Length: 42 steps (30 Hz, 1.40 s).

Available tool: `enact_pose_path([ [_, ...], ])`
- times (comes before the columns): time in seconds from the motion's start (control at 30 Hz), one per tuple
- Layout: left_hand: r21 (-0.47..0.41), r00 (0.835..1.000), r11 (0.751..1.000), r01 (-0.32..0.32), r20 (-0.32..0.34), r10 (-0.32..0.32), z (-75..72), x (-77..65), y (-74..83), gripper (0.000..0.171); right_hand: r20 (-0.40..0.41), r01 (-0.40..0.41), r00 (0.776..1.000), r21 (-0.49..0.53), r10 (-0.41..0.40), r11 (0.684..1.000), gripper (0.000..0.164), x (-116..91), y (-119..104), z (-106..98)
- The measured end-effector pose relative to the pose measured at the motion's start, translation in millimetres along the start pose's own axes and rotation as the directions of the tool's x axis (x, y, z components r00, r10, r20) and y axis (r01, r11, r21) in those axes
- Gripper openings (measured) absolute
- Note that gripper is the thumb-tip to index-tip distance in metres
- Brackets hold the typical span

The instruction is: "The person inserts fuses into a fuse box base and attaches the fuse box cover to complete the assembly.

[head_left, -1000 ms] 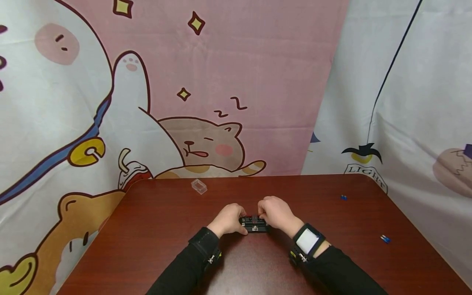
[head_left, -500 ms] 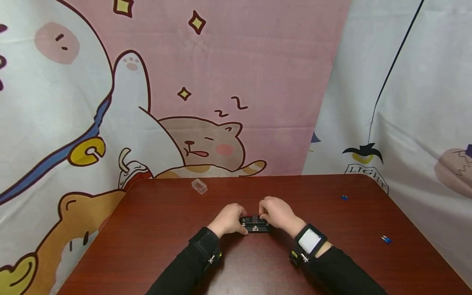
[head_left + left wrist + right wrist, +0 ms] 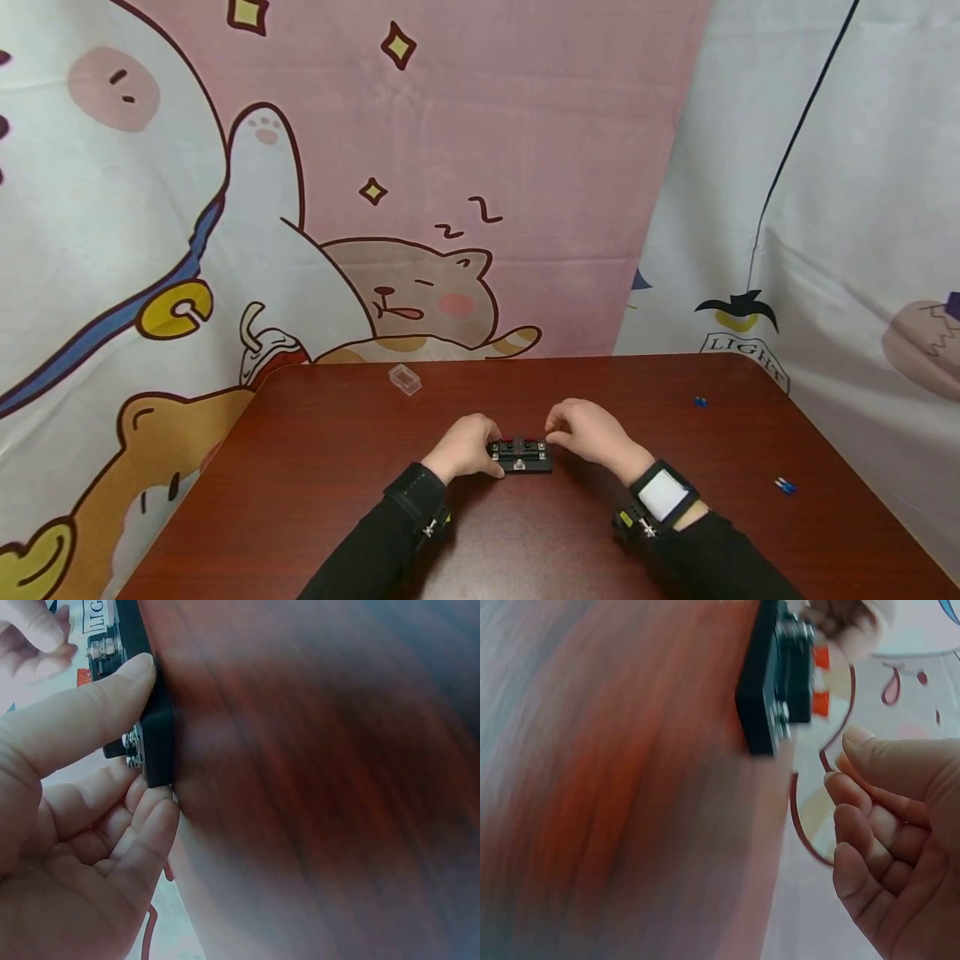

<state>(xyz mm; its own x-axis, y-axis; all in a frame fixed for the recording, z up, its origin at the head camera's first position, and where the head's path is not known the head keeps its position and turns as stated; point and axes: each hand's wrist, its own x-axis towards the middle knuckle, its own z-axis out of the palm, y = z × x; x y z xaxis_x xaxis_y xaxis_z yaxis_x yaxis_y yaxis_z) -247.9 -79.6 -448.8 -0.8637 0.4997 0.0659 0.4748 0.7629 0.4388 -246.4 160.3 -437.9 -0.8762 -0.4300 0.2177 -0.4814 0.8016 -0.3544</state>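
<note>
A small black block with metal screw terminals (image 3: 521, 457) lies on the brown table in the head view. My left hand (image 3: 467, 447) grips its left end, the thumb (image 3: 124, 690) pressing on the near side and the other fingers curled behind. Red pieces (image 3: 821, 703) show along the block's far side in the right wrist view. My right hand (image 3: 594, 433) hovers just off the block's right end, apart from it. Its fingers (image 3: 859, 881) are loosely curled, and I see nothing between them and the thumb.
A clear plastic box (image 3: 405, 379) stands near the table's back edge, left of the hands. To the right lie a small blue piece (image 3: 701, 402) and another blue piece with pale tips (image 3: 785, 486). A printed cloth (image 3: 570, 167) hangs behind the brown table (image 3: 315, 500).
My right hand has left the block's right end and moved a little to the right, uncovering that end. My left hand and the block stay in place.
</note>
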Motion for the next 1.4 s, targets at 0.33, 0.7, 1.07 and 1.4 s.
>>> enact_pose_path([
  [0.33,0.007,1.000,1.000,0.012,0.006,-0.012,1.4,0.3,-2.1,0.046,-0.070,-0.127,0.990,-0.028,0.125,0.991,0.009,-31.2,54.9,-42.2],
  [0.7,0.007,1.000,1.000,0.020,0.017,-0.020,0.3,0.4,0.8,0.045,-0.099,-0.294,0.954,-0.106,0.284,0.950,0.013,-58.9,109.7,-78.8],
  [1.07,0.010,1.000,1.000,0.018,0.016,-0.018,0.5,0.6,0.6,0.045,-0.104,-0.392,0.919,-0.148,0.380,0.908,0.022,-66.8,142.9,-96.2],
  [1.4,0.002,0.999,1.000,0.031,0.016,-0.031,0.6,1.7,0.4,0.044,-0.101,-0.489,0.872,-0.126,0.479,0.863,0.024,-95.9,166.3,-113.9],
])
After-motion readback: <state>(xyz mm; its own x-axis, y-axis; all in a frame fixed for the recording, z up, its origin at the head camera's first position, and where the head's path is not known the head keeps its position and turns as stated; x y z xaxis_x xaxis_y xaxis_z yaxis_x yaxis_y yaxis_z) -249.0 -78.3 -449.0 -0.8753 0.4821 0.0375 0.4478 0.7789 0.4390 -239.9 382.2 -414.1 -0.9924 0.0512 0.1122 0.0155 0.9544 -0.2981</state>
